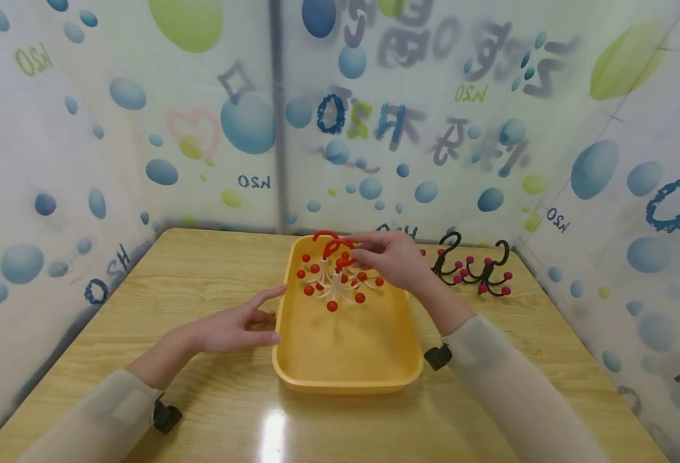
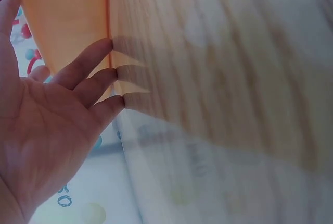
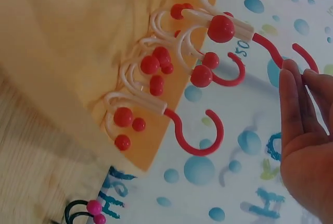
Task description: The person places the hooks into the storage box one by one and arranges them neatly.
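Observation:
A yellow tray (image 1: 351, 360) stands on the table with several white claw hooks inside, each tipped with red balls and topped by a red hook. My right hand (image 1: 392, 257) reaches over the tray's far right side. In the right wrist view it pinches the red hook end of one claw hook (image 3: 242, 27) between thumb and fingers. Beside that one, another claw hook (image 3: 156, 101) leans in the tray with its red hook pointing up. My left hand (image 1: 230, 328) is spread at the tray's left wall; in the left wrist view its fingertips (image 2: 106, 73) rest on the table beside the tray.
Right of the tray, two black claw hooks with pink balls, one nearer (image 1: 484, 276) and one farther (image 1: 441, 263), stand on the wooden table (image 1: 201, 399). A curtain (image 1: 201, 161) patterned with blue and green dots encloses the table's back and sides.

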A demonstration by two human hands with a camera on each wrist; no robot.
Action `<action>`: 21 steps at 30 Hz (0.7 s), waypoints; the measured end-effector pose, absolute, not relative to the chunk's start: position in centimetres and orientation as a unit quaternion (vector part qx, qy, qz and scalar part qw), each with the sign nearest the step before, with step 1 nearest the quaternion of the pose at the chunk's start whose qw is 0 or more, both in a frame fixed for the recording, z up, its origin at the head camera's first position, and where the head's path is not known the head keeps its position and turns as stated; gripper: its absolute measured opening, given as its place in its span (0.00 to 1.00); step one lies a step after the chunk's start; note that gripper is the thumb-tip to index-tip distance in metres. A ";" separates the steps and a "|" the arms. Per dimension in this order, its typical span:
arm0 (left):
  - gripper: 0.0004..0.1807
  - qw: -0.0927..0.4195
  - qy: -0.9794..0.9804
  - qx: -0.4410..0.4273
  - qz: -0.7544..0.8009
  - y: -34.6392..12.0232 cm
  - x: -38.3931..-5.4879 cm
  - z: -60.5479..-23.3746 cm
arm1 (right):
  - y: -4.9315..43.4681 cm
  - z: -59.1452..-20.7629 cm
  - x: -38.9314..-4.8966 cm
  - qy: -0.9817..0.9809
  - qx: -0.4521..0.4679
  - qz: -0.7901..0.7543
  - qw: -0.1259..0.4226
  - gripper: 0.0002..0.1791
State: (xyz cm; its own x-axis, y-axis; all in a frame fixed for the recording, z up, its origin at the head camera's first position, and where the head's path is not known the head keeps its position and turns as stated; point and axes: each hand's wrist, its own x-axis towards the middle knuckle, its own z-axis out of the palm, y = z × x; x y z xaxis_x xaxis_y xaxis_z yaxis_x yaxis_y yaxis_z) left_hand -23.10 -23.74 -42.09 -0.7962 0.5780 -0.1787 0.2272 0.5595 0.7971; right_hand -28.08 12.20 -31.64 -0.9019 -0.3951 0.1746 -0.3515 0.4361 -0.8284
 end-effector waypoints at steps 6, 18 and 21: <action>0.54 0.220 0.853 0.235 0.411 -23.7 -23.2 -42.1 | 10.7 -32.5 -28.6 0.857 -0.221 -0.463 0.047 0.17; 0.53 0.217 0.854 0.238 0.408 -23.9 -23.1 -42.1 | 8.9 -33.1 -29.9 0.889 -0.192 -0.402 0.103 0.17; 0.53 0.218 0.854 0.238 0.409 -23.9 -23.1 -42.0 | 8.6 -33.3 -30.0 0.889 -0.184 -0.405 0.107 0.16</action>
State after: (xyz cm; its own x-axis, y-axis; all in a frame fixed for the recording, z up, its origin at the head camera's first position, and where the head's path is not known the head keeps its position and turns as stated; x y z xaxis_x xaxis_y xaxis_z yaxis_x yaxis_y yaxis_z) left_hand -23.11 -23.91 -42.03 -0.7917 0.5845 -0.1779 0.2277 0.5524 0.8019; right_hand -29.97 8.60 -33.31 -0.9092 -0.4143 -0.0401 -0.2415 0.6035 -0.7599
